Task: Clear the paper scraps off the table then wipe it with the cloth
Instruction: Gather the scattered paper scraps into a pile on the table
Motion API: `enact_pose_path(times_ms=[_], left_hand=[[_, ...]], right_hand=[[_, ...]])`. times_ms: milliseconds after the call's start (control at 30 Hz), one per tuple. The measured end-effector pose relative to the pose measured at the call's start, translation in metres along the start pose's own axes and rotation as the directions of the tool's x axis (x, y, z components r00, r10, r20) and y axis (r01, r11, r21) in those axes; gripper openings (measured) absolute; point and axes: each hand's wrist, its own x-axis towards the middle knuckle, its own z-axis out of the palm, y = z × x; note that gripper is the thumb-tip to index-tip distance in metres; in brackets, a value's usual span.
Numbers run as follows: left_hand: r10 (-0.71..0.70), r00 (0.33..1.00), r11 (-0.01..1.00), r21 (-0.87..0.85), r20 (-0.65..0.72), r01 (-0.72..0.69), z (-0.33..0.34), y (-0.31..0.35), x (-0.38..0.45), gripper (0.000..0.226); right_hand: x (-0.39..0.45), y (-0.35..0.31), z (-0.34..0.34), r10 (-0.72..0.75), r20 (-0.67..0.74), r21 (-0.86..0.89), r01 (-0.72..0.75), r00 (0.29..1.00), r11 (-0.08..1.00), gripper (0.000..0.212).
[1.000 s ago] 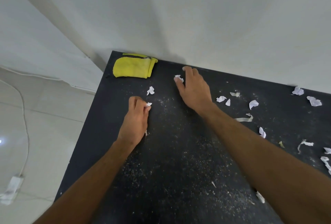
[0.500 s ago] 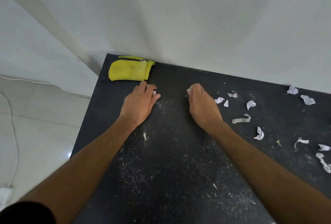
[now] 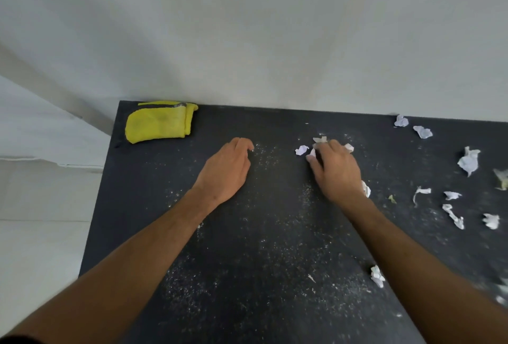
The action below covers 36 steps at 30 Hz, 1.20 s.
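Note:
A folded yellow cloth (image 3: 159,121) lies at the far left corner of the black table (image 3: 269,261). My left hand (image 3: 226,170) rests knuckles-up on the table right of the cloth, fingers curled under; any scraps inside are hidden. My right hand (image 3: 334,170) is closed over white paper scraps (image 3: 320,140) that stick out around its fingers, with one scrap (image 3: 301,150) just to its left. More crumpled scraps (image 3: 468,162) lie scattered to the right, and one (image 3: 377,276) sits beside my right forearm.
Fine white crumbs dust the table's middle. The table's far edge meets a pale wall (image 3: 275,41); its left edge drops to a tiled floor (image 3: 41,220).
Both hands slid right along the table. My right hand reached the cluster of scraps and closed over them; my left hand left the spot near the cloth.

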Motion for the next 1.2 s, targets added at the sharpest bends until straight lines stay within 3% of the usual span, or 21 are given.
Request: enact_pose_path(times_ms=[167, 367, 500, 600, 733, 867, 1033, 1200], left_hand=[[0.074, 0.997, 0.997, 0.003, 0.024, -0.075, 0.010, 0.034, 0.019, 0.019], [0.213, 0.976, 0.976, 0.035, 0.052, -0.215, 0.040, 0.070, 0.055, 0.030], [0.238, 0.961, 0.928, 0.261, 0.138, -0.267, 0.052, 0.073, 0.065, 0.030], [0.242, 0.961, 0.901, 0.335, 0.135, -0.274, 0.053, 0.076, 0.065, 0.022], [0.201, 0.974, 0.954, 0.205, 0.104, -0.219, 0.050, 0.077, 0.061, 0.010], [0.172, 0.980, 0.984, 0.025, 0.100, -0.175, 0.048, 0.081, 0.061, 0.013], [0.204, 0.972, 0.978, -0.074, 0.113, -0.196, 0.056, 0.105, 0.061, 0.016], [0.305, 0.945, 0.944, -0.165, 0.120, -0.284, 0.076, 0.153, 0.077, 0.009]], right_hand=[[-0.007, 0.001, 0.008, -0.003, -0.044, -0.034, 0.002, 0.999, 0.999, 0.022], [-0.022, 0.021, -0.018, 0.170, -0.193, 0.221, -0.125, 0.966, 0.967, 0.015], [-0.013, 0.049, -0.035, 0.183, -0.223, 0.225, -0.132, 0.957, 0.965, 0.013], [0.002, 0.055, -0.031, 0.131, -0.146, 0.186, -0.103, 0.980, 0.977, 0.016], [0.007, 0.045, -0.015, 0.065, 0.031, 0.114, -0.068, 0.997, 0.991, 0.014], [0.002, 0.044, -0.014, 0.107, 0.073, 0.141, -0.116, 0.992, 0.983, 0.012], [-0.014, 0.066, -0.024, 0.171, -0.043, 0.270, -0.154, 0.984, 0.951, 0.010], [-0.039, 0.124, -0.049, 0.317, -0.200, 0.407, -0.216, 0.927, 0.887, 0.010]])
